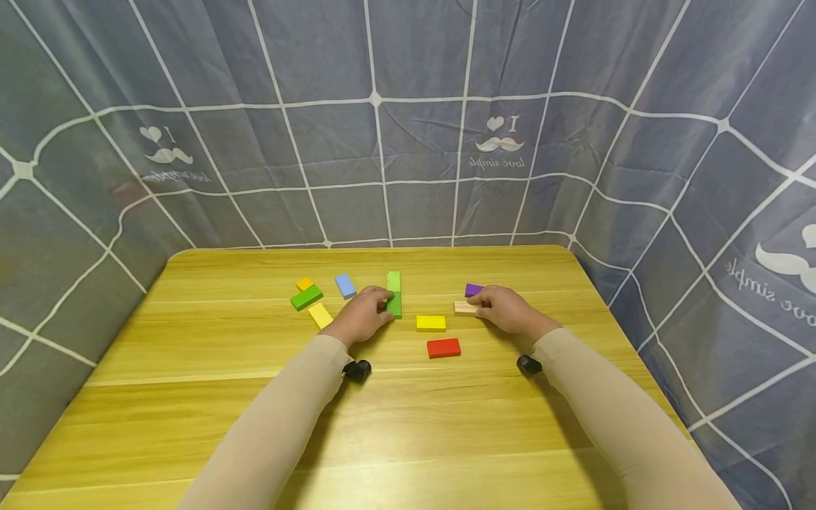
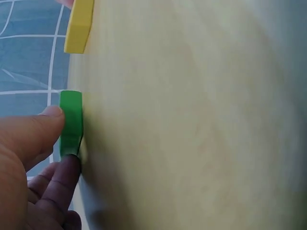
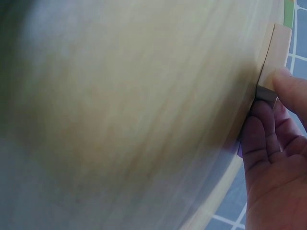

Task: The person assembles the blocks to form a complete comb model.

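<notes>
My left hand pinches a green block by its near end, thumb on one side and fingertips at the other in the left wrist view. A light green block lies end to end with it, on the far side. On the right, thumb and fingers of my right hand grip one end of a plain wooden block. Just beyond that hand sits a purple block, partly covered by the fingers. A yellow block and a red block lie flat between the hands.
Left of my left hand are a blue block, an orange block, a second green block and a pale yellow block. The wooden table ends at a grey curtain behind and at the sides.
</notes>
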A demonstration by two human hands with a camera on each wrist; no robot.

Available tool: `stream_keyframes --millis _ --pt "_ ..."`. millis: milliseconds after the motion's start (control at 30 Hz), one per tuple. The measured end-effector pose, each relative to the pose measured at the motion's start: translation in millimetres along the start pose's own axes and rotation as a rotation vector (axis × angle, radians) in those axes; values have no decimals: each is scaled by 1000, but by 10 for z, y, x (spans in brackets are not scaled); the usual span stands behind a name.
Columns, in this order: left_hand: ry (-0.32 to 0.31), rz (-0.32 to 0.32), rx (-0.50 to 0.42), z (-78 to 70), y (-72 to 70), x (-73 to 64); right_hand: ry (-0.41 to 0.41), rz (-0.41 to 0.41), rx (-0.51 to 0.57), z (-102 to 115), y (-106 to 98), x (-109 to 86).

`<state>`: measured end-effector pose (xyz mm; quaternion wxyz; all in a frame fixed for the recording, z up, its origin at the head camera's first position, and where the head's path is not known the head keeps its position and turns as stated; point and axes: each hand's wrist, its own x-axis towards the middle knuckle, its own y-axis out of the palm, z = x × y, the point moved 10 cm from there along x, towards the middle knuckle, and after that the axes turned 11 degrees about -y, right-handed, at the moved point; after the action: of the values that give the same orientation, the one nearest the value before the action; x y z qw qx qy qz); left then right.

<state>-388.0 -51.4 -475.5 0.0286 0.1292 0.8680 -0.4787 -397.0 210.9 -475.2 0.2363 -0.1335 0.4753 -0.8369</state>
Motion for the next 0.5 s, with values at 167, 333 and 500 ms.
stream_keyframes --millis 167,333,500 --pt "12 -8 12 24 -121 -61 1 1 0 0 4 -1" --pt "30 -63 36 121 -317 -97 4 -4 -7 -5 0 -1" --pt "13 -95 81 278 -487 -153 11 -3 -2 -23 4 -1"
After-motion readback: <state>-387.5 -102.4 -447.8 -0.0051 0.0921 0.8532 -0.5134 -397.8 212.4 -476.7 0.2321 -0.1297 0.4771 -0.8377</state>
